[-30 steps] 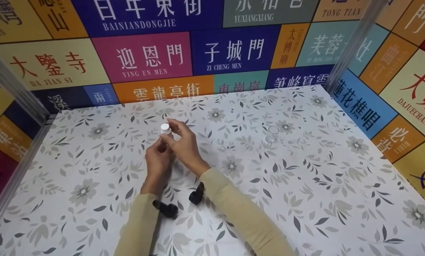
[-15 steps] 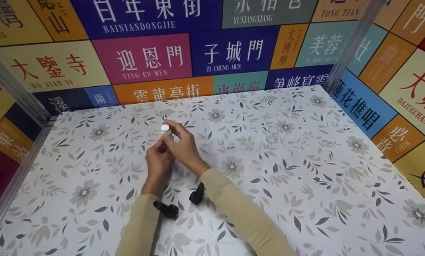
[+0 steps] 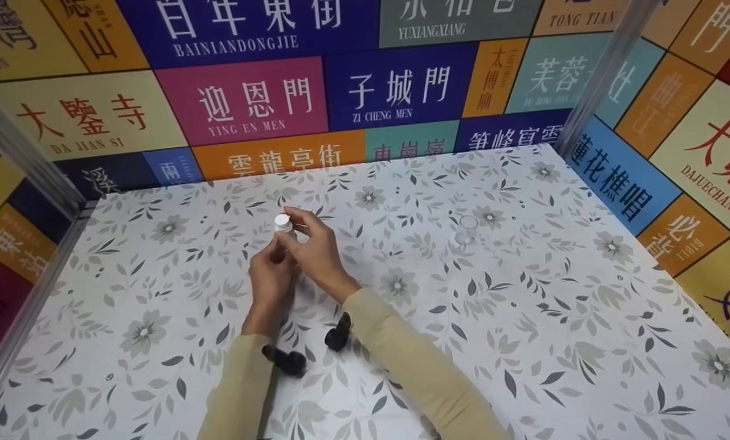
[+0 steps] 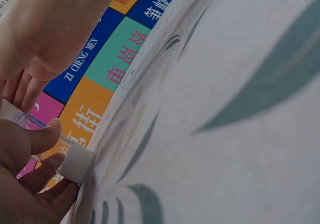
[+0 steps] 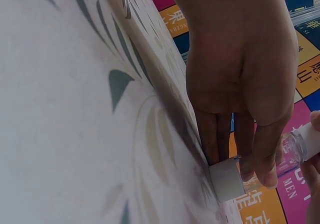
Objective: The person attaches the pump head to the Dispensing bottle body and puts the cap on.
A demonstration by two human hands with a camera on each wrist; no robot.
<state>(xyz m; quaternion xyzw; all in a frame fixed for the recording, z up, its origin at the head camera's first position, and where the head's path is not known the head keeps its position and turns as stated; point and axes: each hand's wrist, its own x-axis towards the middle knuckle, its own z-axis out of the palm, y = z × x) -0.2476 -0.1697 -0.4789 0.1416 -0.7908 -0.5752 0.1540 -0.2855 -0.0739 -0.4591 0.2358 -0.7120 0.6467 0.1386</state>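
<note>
Both hands are on a small clear bottle with a white cap and a white bottom part. My left hand grips the clear body low down; in the left wrist view its thumb and fingers lie close above the white bottom part, which is right at the tabletop. Higher up, my right hand pinches the white cap between thumb and fingers, its fingertips showing at the edge of the right wrist view. The bottle stands roughly upright, and the hands hide much of its body.
To the right on the flower-patterned tabletop is a clear cup-like thing with a round rim. Walls with coloured sign panels close off the back and sides. A small black camera sits on each sleeve.
</note>
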